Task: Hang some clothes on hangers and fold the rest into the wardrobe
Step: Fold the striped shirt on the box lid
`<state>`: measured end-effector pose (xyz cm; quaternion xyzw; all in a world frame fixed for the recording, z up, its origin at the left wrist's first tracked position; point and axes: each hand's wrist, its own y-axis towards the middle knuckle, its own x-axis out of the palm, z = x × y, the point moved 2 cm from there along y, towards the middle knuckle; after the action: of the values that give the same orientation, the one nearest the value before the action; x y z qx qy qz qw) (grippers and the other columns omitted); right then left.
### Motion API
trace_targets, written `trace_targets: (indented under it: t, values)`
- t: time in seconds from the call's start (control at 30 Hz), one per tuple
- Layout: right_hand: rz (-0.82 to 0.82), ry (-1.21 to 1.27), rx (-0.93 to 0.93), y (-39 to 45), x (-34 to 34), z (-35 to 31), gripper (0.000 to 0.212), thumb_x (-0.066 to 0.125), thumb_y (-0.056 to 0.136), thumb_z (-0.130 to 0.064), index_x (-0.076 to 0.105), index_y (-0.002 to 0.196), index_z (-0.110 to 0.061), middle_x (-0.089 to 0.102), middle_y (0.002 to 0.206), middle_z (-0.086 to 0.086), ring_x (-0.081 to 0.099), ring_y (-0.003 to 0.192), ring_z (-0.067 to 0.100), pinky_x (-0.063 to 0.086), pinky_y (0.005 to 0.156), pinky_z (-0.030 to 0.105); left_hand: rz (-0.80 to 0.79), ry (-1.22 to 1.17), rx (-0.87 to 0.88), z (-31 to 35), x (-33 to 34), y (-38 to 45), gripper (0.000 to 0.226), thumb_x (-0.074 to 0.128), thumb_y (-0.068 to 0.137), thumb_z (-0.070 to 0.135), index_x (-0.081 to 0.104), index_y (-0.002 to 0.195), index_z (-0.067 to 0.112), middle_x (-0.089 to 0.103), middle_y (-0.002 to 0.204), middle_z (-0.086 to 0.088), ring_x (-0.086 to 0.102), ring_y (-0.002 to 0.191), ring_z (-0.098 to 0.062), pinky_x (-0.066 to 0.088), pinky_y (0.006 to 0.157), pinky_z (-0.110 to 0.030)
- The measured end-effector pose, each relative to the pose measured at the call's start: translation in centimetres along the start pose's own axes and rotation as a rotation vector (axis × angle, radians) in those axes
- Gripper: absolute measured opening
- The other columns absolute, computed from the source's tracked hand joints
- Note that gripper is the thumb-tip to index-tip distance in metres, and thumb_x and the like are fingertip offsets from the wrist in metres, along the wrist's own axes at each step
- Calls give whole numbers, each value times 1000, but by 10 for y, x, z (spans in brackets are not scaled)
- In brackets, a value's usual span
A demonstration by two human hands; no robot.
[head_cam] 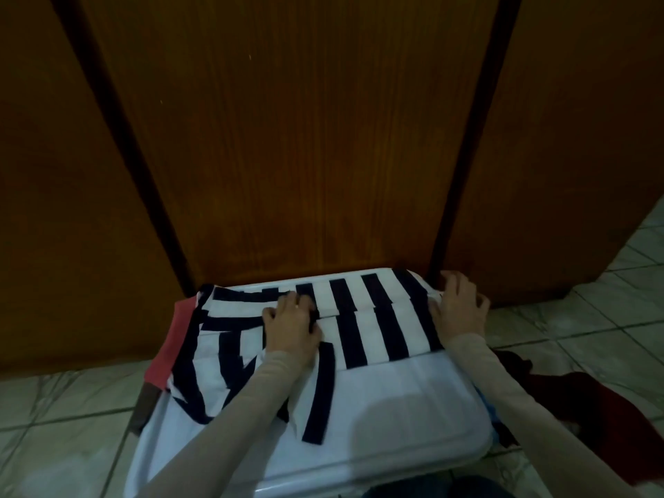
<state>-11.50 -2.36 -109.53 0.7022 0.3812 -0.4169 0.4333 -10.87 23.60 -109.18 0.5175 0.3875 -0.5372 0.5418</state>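
A navy-and-white striped garment (370,325) lies partly folded on a white plastic lid (395,418) in front of the closed wooden wardrobe doors (287,138). My left hand (291,323) sits on the middle of the garment with its fingers curled into the fabric at a fold. At the garment's right edge, my right hand (458,305) rests with fingers spread and bent over the cloth's side. The garment's left part is bunched and crooked.
A red cloth (169,350) sticks out from under the striped garment at the left. Dark red and black clothes (575,400) lie on the tiled floor (64,425) to the right. The wardrobe stands close behind the lid.
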Motion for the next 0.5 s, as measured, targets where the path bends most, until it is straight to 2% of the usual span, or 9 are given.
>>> trace_targets:
  t: [0.07,0.13,0.2,0.27,0.37,0.43,0.5]
  values:
    - [-119,-89,-151,-5,3,-15,53,40,98,-33,24,146,-17,16,155,3,15,143,17,10,114,49,-82,-27,185,14,4,-2,39,43,96,32,41,134,24,36,142,1,31,132,-17,21,111,-41]
    - [-317,-215,-304,-13,12,-29,55,26,102,-37,8,151,-20,-4,158,-2,-1,146,12,2,116,50,-255,-79,305,26,12,-7,48,34,100,37,27,146,27,18,156,5,15,142,-13,5,116,-45]
    - [-481,-304,-380,-20,22,-35,56,16,102,-40,-5,150,-22,-14,157,-3,-10,145,10,-5,116,51,-380,-16,354,29,21,-13,52,25,102,41,9,150,31,-3,158,9,-3,145,-9,-9,114,-48]
    - [-526,-388,-403,-23,28,-32,57,11,101,-43,-13,149,-22,-18,156,-2,-15,144,10,-10,115,51,-396,70,368,24,26,-16,53,19,102,42,-2,150,33,-13,157,8,-11,144,-8,-14,112,-49]
    - [-536,-424,-348,-23,25,-27,58,10,101,-44,-17,148,-22,-19,156,0,-18,143,12,-11,114,53,-375,149,388,9,22,-17,52,17,102,41,-3,150,32,-10,158,6,-9,145,-9,-15,113,-48]
    - [-538,-402,-335,-28,21,-33,58,10,101,-45,-15,148,-21,-18,156,0,-17,144,12,-13,111,55,-328,141,392,-1,16,-17,51,20,103,38,6,151,28,0,159,7,-2,145,-9,-15,113,-45]
    - [-547,-357,-404,-40,19,-47,57,11,102,-41,-14,149,-20,-17,157,-1,-14,144,12,-13,110,57,-257,69,349,-12,9,-18,48,25,103,32,16,150,26,10,158,8,4,145,-8,-12,114,-42]
